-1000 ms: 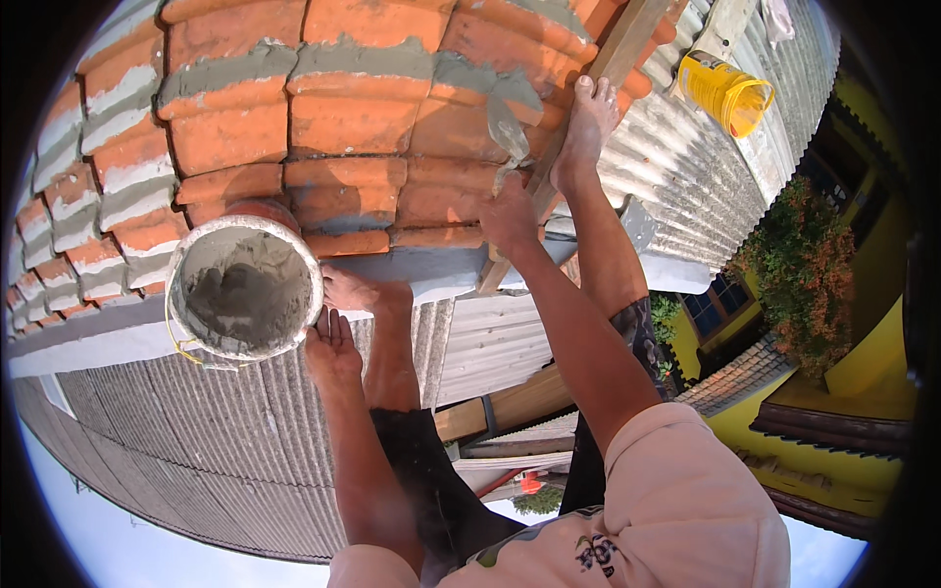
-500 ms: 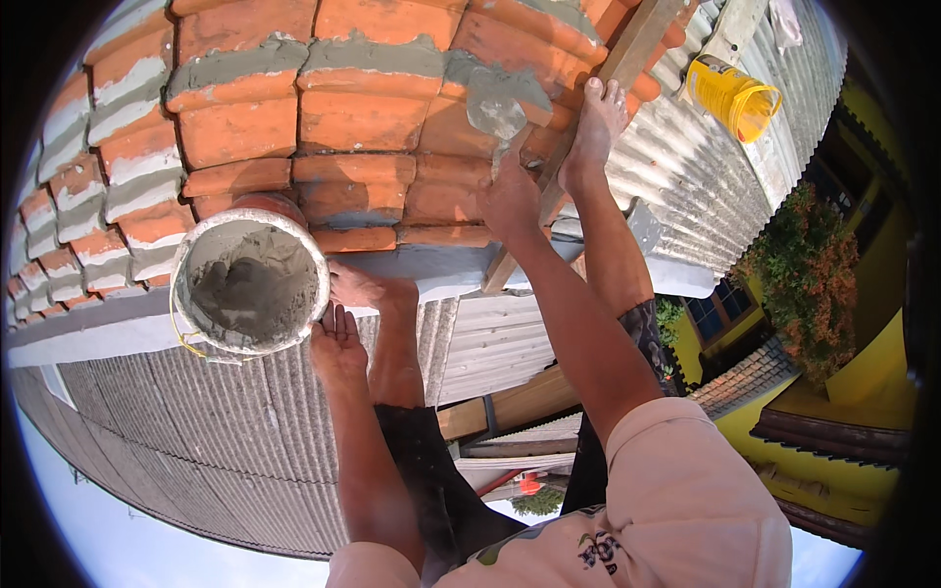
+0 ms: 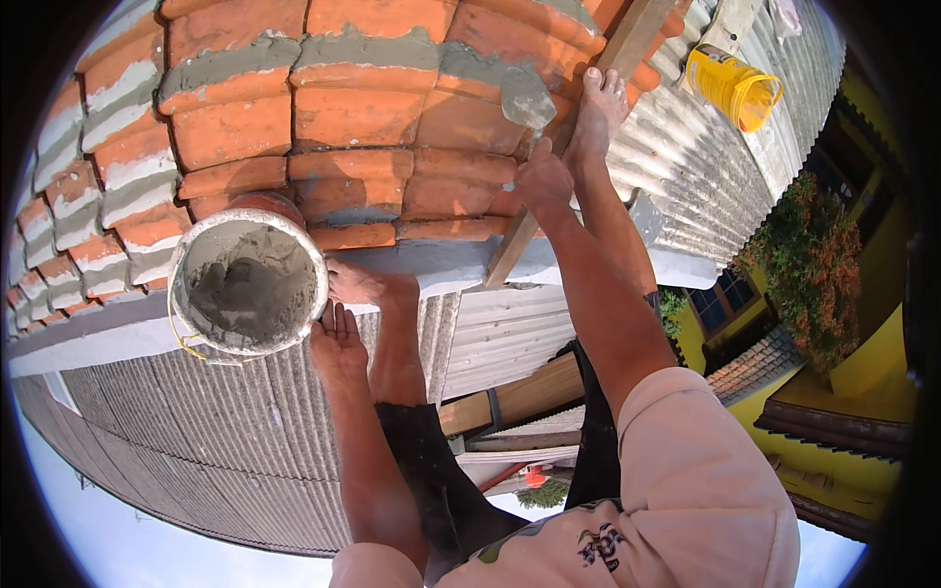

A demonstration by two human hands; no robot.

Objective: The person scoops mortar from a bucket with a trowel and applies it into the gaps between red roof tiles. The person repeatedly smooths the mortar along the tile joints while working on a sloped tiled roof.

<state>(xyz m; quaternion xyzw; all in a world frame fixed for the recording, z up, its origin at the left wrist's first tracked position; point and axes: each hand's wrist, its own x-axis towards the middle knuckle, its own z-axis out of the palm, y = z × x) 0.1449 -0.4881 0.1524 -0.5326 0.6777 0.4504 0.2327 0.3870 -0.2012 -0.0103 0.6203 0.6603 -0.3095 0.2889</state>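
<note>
My right hand [image 3: 545,182] is closed around the handle of a trowel [image 3: 527,98], whose blade carries a grey smear and lies over the tiles beside a wooden batten. My left hand [image 3: 339,345], palm up with fingers stretched out, touches the rim of a bucket [image 3: 316,312]. Grey wet mortar [image 3: 250,284] partly fills that bucket, which stands at the lower edge of the roof. Orange roof tiles [image 3: 358,118] rise in front of me, with a band of grey mortar [image 3: 368,51] along an upper row. At the left, the tile joints show paler mortar.
The wooden batten [image 3: 637,34] slopes down over the tiles, close to my bare right foot [image 3: 598,108]. My left foot [image 3: 358,284] is beside the bucket. A yellow pail [image 3: 723,83] lies tipped on corrugated sheeting [image 3: 676,162]. Below the eave is a lower corrugated roof [image 3: 206,431].
My right hand has moved right and slightly up with the trowel, bringing the blade nearer the batten. The left hand stays at the bucket rim.
</note>
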